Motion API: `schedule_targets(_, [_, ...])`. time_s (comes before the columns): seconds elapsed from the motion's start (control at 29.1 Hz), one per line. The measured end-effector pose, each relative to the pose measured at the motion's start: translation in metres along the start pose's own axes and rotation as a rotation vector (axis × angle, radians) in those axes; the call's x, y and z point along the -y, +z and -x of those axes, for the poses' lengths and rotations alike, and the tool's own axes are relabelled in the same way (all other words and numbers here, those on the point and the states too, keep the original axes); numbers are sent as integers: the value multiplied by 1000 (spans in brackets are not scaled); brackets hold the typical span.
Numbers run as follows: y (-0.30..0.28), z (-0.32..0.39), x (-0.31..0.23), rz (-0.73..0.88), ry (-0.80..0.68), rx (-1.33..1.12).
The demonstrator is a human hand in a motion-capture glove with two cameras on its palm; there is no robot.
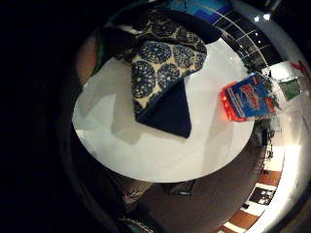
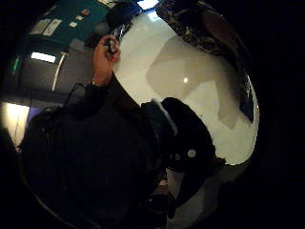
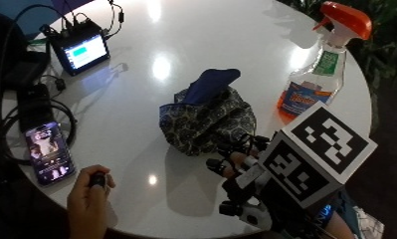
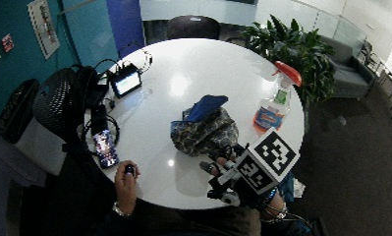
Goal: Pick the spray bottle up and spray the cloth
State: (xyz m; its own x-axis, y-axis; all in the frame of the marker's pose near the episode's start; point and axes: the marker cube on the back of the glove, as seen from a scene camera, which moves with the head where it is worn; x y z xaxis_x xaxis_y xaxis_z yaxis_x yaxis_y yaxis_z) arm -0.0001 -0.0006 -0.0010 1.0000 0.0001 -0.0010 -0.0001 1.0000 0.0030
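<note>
The right hand (image 3: 234, 162) hovers by the crumpled cloth (image 3: 208, 119), fingers seemingly relaxed, holding nothing. The spray bottle (image 3: 317, 69), orange liquid low inside, stands upright beyond it; 1 phone (image 3: 49, 152) lies opposite.

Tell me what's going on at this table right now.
A person sits at a round white table. Their gloved right hand hovers near the table's edge, just short of a crumpled patterned cloth, holding nothing. The spray bottle with the orange trigger stands upright beyond the cloth, untouched. Their bare left hand rests on the table holding a small black object. A phone and small screen lie to the side.
</note>
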Motion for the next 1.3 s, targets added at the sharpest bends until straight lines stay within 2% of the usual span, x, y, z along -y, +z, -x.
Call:
schedule_targets(0.45, [4, -4, 1, 22, 13, 5])
schedule_targets(0.86, [8, 9, 31, 4, -46, 20])
schedule_targets(1.3, [21, 7, 42, 45, -35, 44])
